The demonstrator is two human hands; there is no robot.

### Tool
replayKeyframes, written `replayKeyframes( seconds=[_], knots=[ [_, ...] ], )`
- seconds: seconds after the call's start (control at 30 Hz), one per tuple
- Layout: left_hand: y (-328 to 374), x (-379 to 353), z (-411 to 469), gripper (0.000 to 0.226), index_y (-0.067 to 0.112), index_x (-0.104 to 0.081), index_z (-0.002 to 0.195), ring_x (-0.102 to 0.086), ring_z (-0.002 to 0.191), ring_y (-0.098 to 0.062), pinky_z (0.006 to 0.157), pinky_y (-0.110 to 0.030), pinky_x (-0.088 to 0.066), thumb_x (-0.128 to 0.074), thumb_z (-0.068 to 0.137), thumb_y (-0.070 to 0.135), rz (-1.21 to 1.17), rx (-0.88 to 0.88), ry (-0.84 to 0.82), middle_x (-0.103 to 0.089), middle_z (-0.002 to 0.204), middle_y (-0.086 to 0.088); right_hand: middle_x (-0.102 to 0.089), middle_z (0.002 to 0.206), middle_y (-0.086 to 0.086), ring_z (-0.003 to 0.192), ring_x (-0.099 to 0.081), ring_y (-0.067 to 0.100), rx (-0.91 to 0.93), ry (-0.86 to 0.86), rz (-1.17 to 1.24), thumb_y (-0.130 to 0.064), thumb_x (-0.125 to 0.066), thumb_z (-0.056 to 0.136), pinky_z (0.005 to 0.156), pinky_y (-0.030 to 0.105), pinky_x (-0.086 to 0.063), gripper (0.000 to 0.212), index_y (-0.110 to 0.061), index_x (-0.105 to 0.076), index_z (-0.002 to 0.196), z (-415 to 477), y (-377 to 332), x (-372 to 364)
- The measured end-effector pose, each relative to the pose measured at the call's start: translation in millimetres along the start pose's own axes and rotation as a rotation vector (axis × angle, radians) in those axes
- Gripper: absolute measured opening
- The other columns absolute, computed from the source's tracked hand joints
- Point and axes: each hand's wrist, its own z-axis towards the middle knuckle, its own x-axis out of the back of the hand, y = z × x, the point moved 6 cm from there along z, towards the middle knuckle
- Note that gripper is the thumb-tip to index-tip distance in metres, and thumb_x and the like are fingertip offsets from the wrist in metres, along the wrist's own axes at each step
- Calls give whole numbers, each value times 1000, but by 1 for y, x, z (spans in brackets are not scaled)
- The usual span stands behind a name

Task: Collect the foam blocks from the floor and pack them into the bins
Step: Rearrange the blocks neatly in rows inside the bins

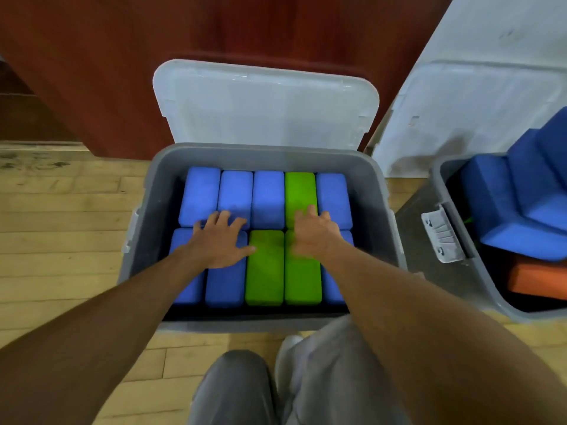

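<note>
A grey bin (144, 216) stands on the wooden floor in front of me, packed with two rows of foam blocks. Most are blue blocks (268, 199); green blocks (265, 271) sit in the near row and one green block (300, 191) in the far row. My left hand (222, 240) lies flat, fingers spread, on the blue blocks at the middle left. My right hand (314, 233) rests flat on the green blocks at the middle right. Neither hand grips anything.
The bin's clear lid (264, 102) stands open against a red-brown wall. At the right, a second grey bin (454, 240) holds loosely piled blue blocks (521, 210) and an orange block (537, 279). My knees in grey trousers (306, 388) are right below the bin.
</note>
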Motion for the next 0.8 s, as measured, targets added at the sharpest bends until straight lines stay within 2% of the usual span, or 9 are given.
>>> replayKeyframes(
  seconds=[0.13,0.23,0.27,0.33,0.4,0.57,0.63,0.7,0.8],
  knots=[
    [14,44,-10,45,14,-51,133,-45,124,-33,102,-40,-39,-53,94,37,-299,30,-62,-46,134,-13,-57,123,14,111,-54,35,62,-93,231,-13,-49,89,85,35,-40,33,-7,-51,121,-19,3,25],
    [26,93,-40,27,13,-62,103,-54,93,-26,79,-33,-43,-56,89,35,-468,41,-58,-58,103,-12,-65,115,12,109,-58,32,100,-103,370,-18,-53,90,92,38,-47,30,-8,-56,118,-55,9,69],
    [29,112,-55,26,13,-64,105,-55,92,-25,78,-31,-42,-58,90,33,-482,43,-67,-60,102,-10,-65,114,12,108,-59,31,111,-110,403,-19,-54,91,90,39,-49,28,-8,-59,116,-70,12,88],
    [36,155,-89,28,13,-63,115,-58,102,-25,85,-34,-46,-59,93,30,-489,48,-84,-60,114,-8,-66,113,8,104,-60,27,137,-125,423,-21,-55,92,87,39,-51,22,-11,-62,110,-106,17,128],
    [43,205,-130,28,14,-64,116,-59,106,-24,90,-37,-48,-60,92,29,-529,56,-64,-60,116,-6,-65,113,4,103,-61,23,156,-121,433,-25,-56,92,87,38,-52,20,-15,-64,108,-150,21,175],
    [80,339,-257,19,15,-68,106,-60,91,-15,81,-27,-46,-60,91,24,-559,18,21,-60,96,3,-64,115,0,102,-62,16,187,-44,448,-28,-55,95,87,32,-51,23,-15,-64,112,-284,20,298],
    [99,384,-313,19,15,-67,107,-57,90,-14,83,-27,-46,-59,92,24,-567,-5,31,-60,100,2,-64,118,-1,106,-60,15,197,-23,440,-29,-55,95,87,26,-48,25,-16,-63,115,-343,17,340],
    [115,416,-367,19,16,-66,108,-58,94,-13,86,-29,-47,-60,93,27,-579,-46,41,-60,104,3,-62,122,0,108,-58,16,181,-26,442,-33,-55,95,88,28,-47,29,-18,-61,118,-397,17,368],
    [132,442,-429,17,19,-64,106,-58,97,-13,83,-29,-47,-61,92,27,-604,-104,120,-59,106,4,-60,123,-2,110,-56,14,160,29,485,-33,-57,94,87,22,-42,33,-19,-58,124,-466,22,395]
  ],
)
